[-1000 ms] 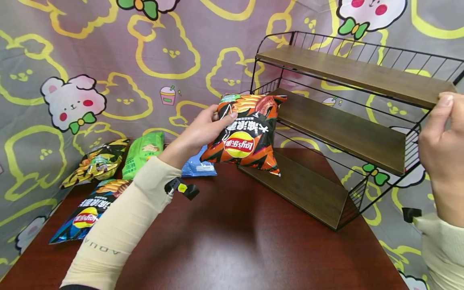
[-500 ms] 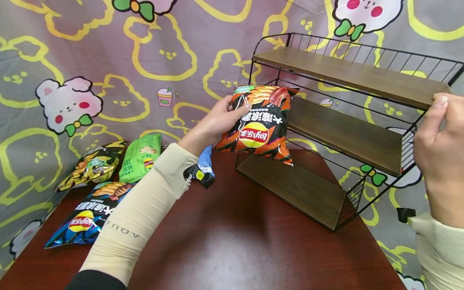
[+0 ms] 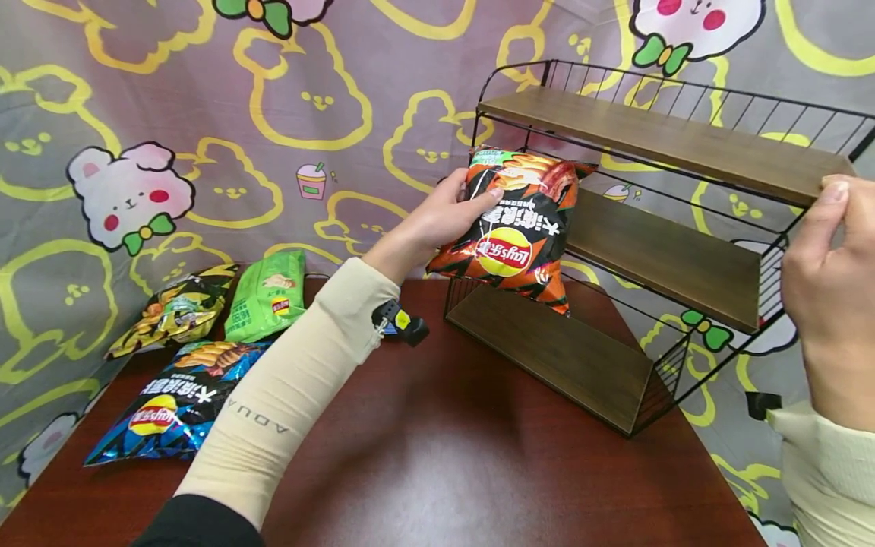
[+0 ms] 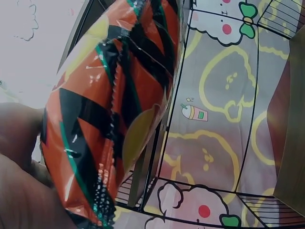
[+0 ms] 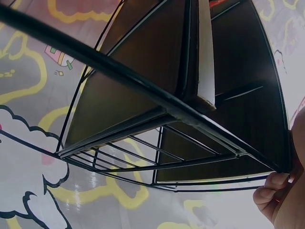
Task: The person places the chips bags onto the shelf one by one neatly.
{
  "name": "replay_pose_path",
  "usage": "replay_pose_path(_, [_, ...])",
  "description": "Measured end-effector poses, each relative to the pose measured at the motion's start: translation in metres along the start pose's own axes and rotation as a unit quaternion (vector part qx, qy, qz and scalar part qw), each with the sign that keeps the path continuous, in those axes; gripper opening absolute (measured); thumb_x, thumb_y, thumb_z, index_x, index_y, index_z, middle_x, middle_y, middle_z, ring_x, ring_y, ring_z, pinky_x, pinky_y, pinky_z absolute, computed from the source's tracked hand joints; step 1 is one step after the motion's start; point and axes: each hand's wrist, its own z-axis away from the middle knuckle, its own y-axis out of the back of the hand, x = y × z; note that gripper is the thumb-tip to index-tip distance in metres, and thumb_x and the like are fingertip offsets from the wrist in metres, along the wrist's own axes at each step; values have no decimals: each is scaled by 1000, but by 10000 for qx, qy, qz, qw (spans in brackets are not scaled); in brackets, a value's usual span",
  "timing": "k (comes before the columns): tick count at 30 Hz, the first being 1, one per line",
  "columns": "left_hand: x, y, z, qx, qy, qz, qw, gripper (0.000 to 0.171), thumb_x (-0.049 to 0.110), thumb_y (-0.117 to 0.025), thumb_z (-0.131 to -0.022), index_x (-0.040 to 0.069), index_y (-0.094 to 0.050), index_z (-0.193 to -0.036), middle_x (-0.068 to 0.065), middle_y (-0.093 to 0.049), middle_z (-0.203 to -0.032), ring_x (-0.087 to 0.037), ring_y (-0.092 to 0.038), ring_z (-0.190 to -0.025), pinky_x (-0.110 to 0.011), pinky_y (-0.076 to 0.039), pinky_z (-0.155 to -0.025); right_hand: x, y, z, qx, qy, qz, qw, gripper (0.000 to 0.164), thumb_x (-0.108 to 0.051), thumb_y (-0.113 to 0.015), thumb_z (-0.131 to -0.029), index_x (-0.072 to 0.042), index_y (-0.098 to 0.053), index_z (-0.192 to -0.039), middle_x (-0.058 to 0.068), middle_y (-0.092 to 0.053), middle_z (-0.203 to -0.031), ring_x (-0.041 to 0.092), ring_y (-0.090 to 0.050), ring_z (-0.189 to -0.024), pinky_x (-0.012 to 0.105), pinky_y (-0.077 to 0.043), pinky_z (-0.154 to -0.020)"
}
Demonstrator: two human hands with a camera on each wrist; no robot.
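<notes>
My left hand grips an orange and black bag of Lay's chips by its left side, thumb over the front, held in the air with its lettering upside down. The bag overlaps the left end of the rack's middle shelf in the head view. In the left wrist view the bag's crimped seam faces the camera. My right hand pinches the near right corner of the top shelf; in the right wrist view its fingertips curl at the rack's dark frame.
The three-tier wire and wood rack stands on the dark red table, its bottom shelf bare. At left lie a blue chip bag, a green one and a yellow-black one. Another blue bag is mostly hidden behind my left arm.
My left hand has carried the orange chip bag rightward and slightly up, towards the rack's middle shelf. The right hand has kept its place on the top shelf corner.
</notes>
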Motion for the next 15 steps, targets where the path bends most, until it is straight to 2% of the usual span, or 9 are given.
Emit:
replay_pose_path(5, [5,-7,-7,-33,25,49,10000,50,36,-58,-105,19,-38,-147,-11,-65,-121,-23,-72,-90,-36,-59,-80,1,0,0,60,-3,-21,10000,47,-28,-38,-109,8,-62,-127,31,-60,-127,44,-54,-125,34,-37,-111])
replay_pose_path(10, [7,-9,-16,114,141,-145,9997,51,38,-58,-104,22,-39,-149,-8,-63,-124,-21,-70,-91,-33,-58,-81,0,0,0,55,29,-16,10000,47,-27,-38,-109,9,-62,-126,31,-61,-127,43,-54,-125,35,-37,-112])
replay_pose_path(15, [5,-9,-24,308,207,-284,9989,52,38,-59,-104,19,-41,-148,-8,-60,-125,-20,-68,-94,-32,-57,-82,-2,1,0,85,13,-72,9999,46,-27,-38,-109,9,-63,-126,31,-61,-128,43,-55,-125,33,-37,-112])
